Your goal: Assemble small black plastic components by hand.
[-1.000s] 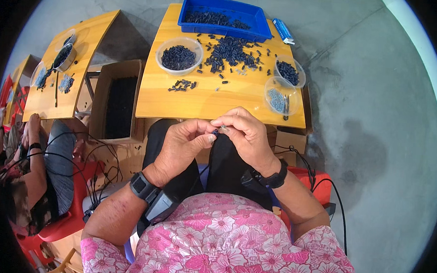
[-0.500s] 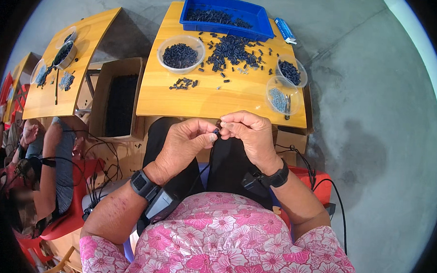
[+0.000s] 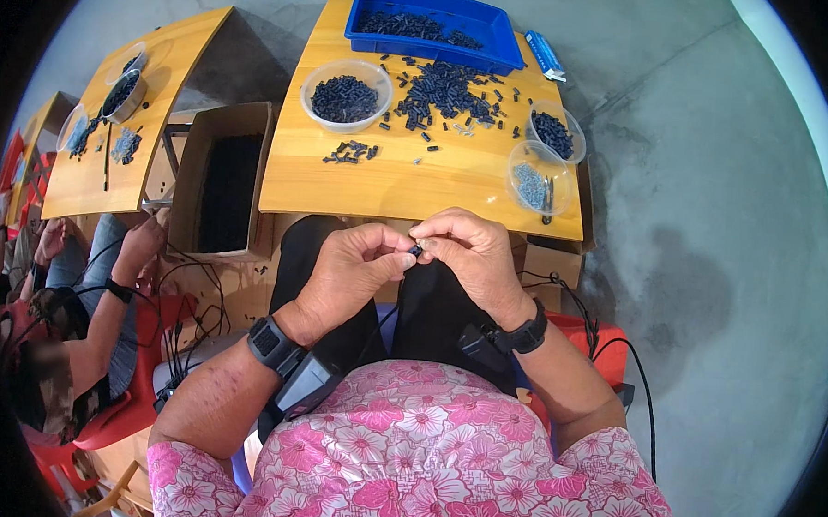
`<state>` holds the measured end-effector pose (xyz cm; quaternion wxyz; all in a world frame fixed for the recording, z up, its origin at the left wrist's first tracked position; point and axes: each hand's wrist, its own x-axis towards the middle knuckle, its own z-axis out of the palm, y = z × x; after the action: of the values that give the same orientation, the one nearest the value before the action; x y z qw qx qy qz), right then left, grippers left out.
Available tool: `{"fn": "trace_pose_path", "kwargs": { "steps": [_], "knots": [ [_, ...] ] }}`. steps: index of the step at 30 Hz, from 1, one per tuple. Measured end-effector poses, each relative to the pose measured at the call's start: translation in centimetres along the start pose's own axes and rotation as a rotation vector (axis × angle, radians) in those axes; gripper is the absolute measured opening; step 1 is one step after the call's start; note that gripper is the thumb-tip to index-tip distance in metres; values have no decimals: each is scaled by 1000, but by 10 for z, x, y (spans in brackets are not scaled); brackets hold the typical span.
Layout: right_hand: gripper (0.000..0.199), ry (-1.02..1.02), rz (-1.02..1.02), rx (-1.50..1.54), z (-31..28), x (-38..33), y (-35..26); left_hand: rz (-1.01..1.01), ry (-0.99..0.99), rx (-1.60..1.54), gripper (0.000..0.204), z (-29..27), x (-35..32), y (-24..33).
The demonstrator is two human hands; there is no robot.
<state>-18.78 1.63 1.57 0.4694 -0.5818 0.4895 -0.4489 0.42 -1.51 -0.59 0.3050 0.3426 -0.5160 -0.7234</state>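
Above my lap, just in front of the table's near edge, my left hand [image 3: 351,272] pinches a small black cylindrical part [image 3: 415,251] between thumb and forefinger. The fingertips of my right hand [image 3: 474,259] are closed against the same part from the other side. Whether they also pinch something smaller is hidden. Beyond my hands, a loose pile of similar black parts [image 3: 447,94] lies on the wooden table [image 3: 343,195]. A smaller group of black parts [image 3: 349,152] lies nearer the edge.
A blue tray [image 3: 432,54], a clear tub [image 3: 344,124] and a smaller tub [image 3: 575,136] hold black parts. Small grey pieces fill another tub [image 3: 531,185]. A blue-and-white box [image 3: 545,56] lies behind. Left are a cardboard box [image 3: 184,193] and another person's arm [image 3: 102,323] beside a second table [image 3: 113,176].
My right fingers have shifted slightly and closed in on the black part, which shows more plainly now. At the left, the other person's hand has risen toward their table.
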Motion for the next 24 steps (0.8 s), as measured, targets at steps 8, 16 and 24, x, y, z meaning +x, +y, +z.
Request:
{"fn": "trace_pose_path", "kwargs": {
  "steps": [8,16,24],
  "knots": [
    [12,90,-56,-126,4,0,-1,-27,15,29,12,1,-1,-1],
    [15,120,-121,-179,7,-2,-5,-33,33,34,11,2,-1,-5],
    [14,59,-229,-235,5,0,-5,-64,20,-53,12,1,-1,-1]
  ]
}}
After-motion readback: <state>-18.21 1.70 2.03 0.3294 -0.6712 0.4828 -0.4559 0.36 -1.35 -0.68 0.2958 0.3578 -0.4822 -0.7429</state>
